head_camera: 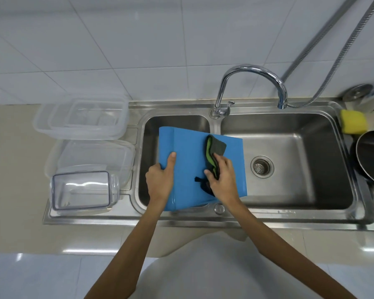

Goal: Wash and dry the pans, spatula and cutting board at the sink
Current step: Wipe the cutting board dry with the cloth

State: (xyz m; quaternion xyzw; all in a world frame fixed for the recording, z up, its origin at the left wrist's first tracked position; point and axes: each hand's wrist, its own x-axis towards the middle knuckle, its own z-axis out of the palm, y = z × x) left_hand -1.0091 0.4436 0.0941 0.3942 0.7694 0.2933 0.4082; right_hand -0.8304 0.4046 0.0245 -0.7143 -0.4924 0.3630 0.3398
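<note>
A blue cutting board (188,169) lies across the divider of the steel double sink (289,214). My left hand (160,180) grips the board's left edge, thumb on top. My right hand (221,180) holds a dark grey and green cloth (215,151) and presses it on the board's right half. A black pan (371,156) sits at the right edge of the sink, partly cut off by the frame. No spatula is in view.
Several clear plastic containers (84,190) and lids (82,119) stand on the drainboard at left. A curved chrome tap (253,70) arches over the right basin, no water running. A yellow sponge (353,121) lies at the back right, near a metal hose (343,50).
</note>
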